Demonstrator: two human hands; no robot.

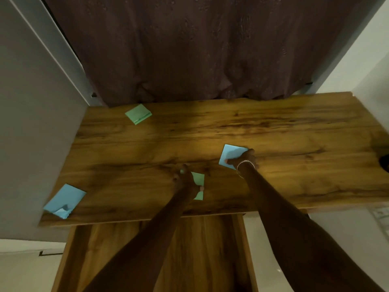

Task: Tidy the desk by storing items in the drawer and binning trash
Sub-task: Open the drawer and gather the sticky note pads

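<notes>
The right hand (242,159) sits on a blue sheet (230,153) mid-desk. Its thumb lies flat on top and the other fingers curl round the sheet's far-right edge, so it looks like a pinch, w/ the sheet not yet off the wood. A bracelet (245,165) hangs at that wrist. The left hand (185,179) lies over a green sheet (199,182) just nearer the person, fingers bent, thumb tip at the sheet's right side. Whether it has a real hold or only presses can't be told, since the hand covers most of the sheet. Both sheets touch the desk (284,133), near each other but apart.

Risks, as a judgement: thin paper lying flat on smooth wood is hard to lift, so a finger may skid and crease or tear it, esp. the green one. Working both hands at once splits attention, & one sheet could slide off the front edge to the floor. Further out, a green note (138,113) lies back-left by the curtain (189,49). A blue paper (64,199) w/ a ragged corner sits at the front-left, right at the edge, where a passing arm could knock it off. No drawer or bin is in view, so keep vs. trash may get mixed.
</notes>
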